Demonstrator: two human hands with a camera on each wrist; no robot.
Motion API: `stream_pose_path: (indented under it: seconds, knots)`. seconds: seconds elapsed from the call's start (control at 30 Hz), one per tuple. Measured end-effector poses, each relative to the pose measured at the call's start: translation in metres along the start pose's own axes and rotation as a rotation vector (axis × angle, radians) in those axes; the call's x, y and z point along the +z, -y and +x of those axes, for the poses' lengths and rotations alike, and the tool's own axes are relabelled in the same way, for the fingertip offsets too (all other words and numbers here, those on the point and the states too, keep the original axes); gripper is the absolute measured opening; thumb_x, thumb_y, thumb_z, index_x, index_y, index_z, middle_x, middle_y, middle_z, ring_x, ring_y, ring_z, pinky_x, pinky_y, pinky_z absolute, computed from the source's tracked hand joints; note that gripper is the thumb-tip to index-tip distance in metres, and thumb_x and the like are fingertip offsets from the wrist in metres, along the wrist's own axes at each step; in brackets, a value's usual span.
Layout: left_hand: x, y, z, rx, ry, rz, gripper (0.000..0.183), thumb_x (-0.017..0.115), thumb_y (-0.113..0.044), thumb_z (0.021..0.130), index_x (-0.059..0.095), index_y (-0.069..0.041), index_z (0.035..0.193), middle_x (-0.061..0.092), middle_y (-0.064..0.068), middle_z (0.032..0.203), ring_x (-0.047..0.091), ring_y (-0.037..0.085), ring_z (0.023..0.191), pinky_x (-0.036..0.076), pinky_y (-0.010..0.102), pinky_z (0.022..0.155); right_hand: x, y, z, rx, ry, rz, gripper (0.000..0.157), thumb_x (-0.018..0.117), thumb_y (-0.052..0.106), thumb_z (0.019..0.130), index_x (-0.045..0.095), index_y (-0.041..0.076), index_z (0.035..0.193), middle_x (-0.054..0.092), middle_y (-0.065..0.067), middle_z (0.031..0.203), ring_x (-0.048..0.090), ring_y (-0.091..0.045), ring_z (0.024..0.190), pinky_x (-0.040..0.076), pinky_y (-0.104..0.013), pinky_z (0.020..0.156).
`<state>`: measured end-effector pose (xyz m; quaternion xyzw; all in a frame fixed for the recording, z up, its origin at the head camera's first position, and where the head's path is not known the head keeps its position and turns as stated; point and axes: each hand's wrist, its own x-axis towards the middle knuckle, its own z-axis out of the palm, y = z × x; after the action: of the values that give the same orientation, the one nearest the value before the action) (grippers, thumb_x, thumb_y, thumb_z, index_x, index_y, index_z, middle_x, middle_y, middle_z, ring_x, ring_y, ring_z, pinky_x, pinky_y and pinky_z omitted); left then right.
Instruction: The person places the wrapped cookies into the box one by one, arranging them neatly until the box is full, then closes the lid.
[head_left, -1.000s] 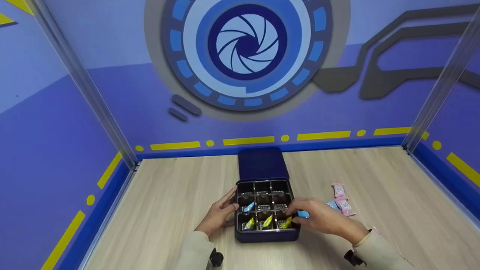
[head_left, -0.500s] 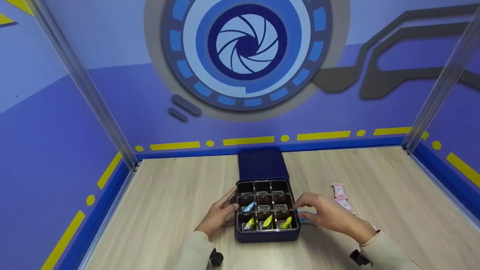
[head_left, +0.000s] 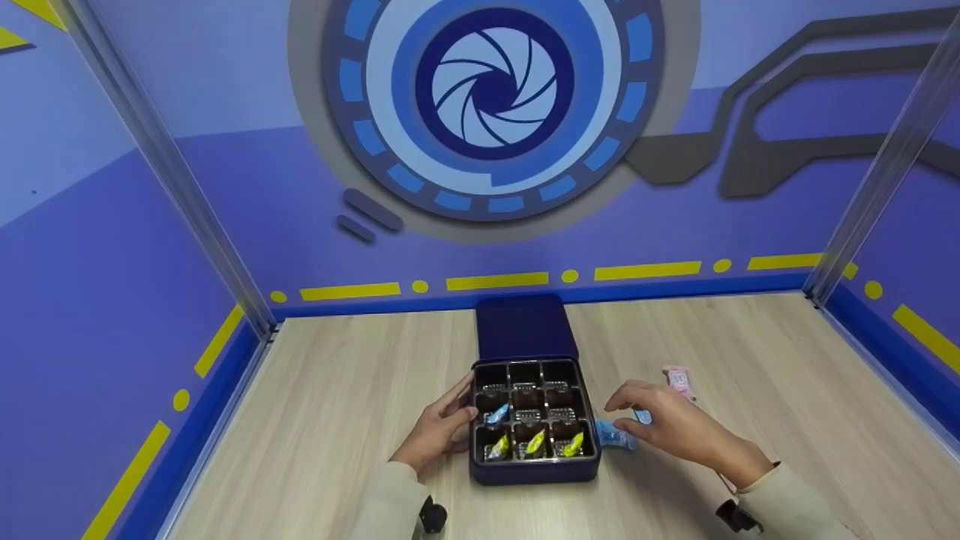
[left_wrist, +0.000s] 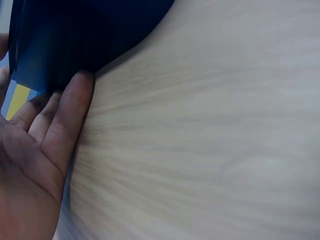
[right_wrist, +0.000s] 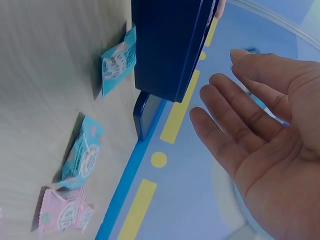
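Left hand up against the left wall of a navy box — fingers nearly straight along the side, thumb at the rim. Can't tell how firmly. Right hand in the air off to the right, fingers loosely bent and slightly spread, thumb well apart, just a bare gap in between.

Box on the pale wood-look table, with its lid right behind it. Nine compartments inside: yellow candies in all three front ones, plus a boxed blue candy in the middle row, left side. Out on the table, a loose blue candy right by the box's right wall, a second blue candy farther out, then pink candies just past that.

As for labels: pale oval patches with dark print on the loose blue and pink wrappers — too small and soft to read. Same with the yellow wrappers, way too tiny for any lettering.
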<state>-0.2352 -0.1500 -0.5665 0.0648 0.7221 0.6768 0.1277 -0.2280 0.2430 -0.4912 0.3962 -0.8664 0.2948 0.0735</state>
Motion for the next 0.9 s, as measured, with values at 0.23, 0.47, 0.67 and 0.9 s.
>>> stream_pose_path:
  seconds: [0.23, 0.47, 0.67, 0.9]
  knots:
    - [0.0, 0.0, 0.0, 0.002, 0.004, -0.015, 0.067, 0.064, -0.022, 0.107, 0.035, -0.029, 0.168, 0.02, 0.011, 0.175, 0.033, 0.047, 0.151, 0.059, 0.053, 0.095, -0.001, -0.007, -0.006, -0.033, -0.046, -0.034, 0.027, 0.085, -0.001, 0.088, 0.074, 0.015, 0.107, 0.074, 0.002, 0.104, 0.07, -0.016, 0.092, 0.063, -0.038, 0.077]
    - [0.001, 0.0, -0.001, 0.008, 0.007, -0.008, 0.067, 0.063, -0.023, 0.108, 0.034, -0.028, 0.168, 0.019, 0.012, 0.176, 0.032, 0.048, 0.151, 0.058, 0.056, 0.096, -0.005, -0.012, -0.01, 0.007, -0.041, -0.027, 0.025, 0.084, 0.0, 0.09, 0.075, 0.015, 0.108, 0.074, 0.001, 0.104, 0.071, -0.018, 0.093, 0.063, -0.04, 0.078]
    - [0.0, 0.001, 0.0, 0.017, 0.013, -0.014, 0.067, 0.063, -0.023, 0.108, 0.034, -0.027, 0.169, 0.019, 0.013, 0.176, 0.031, 0.047, 0.152, 0.057, 0.057, 0.096, -0.008, -0.015, -0.013, 0.063, -0.023, 0.002, 0.022, 0.082, 0.001, 0.092, 0.076, 0.015, 0.107, 0.073, 0.004, 0.104, 0.07, -0.014, 0.094, 0.063, -0.043, 0.08]
    - [-0.001, 0.002, 0.0, 0.015, 0.006, -0.018, 0.067, 0.065, -0.024, 0.107, 0.036, -0.03, 0.168, 0.02, 0.012, 0.175, 0.02, 0.044, 0.157, 0.059, 0.05, 0.093, -0.004, -0.016, -0.014, 0.046, -0.029, 0.007, 0.026, 0.082, -0.003, 0.09, 0.075, 0.014, 0.108, 0.074, 0.002, 0.105, 0.072, -0.02, 0.093, 0.063, -0.046, 0.08]
